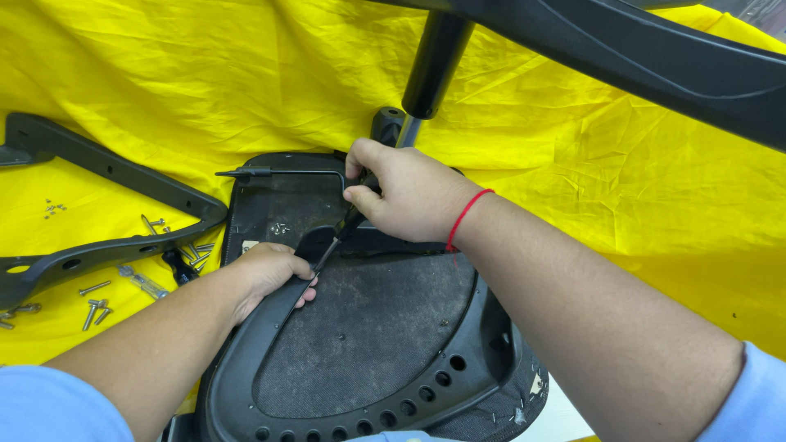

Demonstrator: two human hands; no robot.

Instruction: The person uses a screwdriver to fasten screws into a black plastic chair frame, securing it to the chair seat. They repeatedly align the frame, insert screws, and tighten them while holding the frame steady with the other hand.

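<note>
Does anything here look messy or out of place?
Yes: loose screws lie scattered on the yellow cloth by the black armrest frame, not gathered. The cloth is wrinkled. The chair seat lies underside up, held by both hands.

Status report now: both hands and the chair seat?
Right hand grips screwdriver. Left hand steadies black armrest bracket on seat underside. Loose screws lie left.

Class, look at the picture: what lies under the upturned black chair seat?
A yellow cloth spreads out beneath the chair seat on all sides. Whatever the cloth rests on is covered, so it cannot be seen.
</note>
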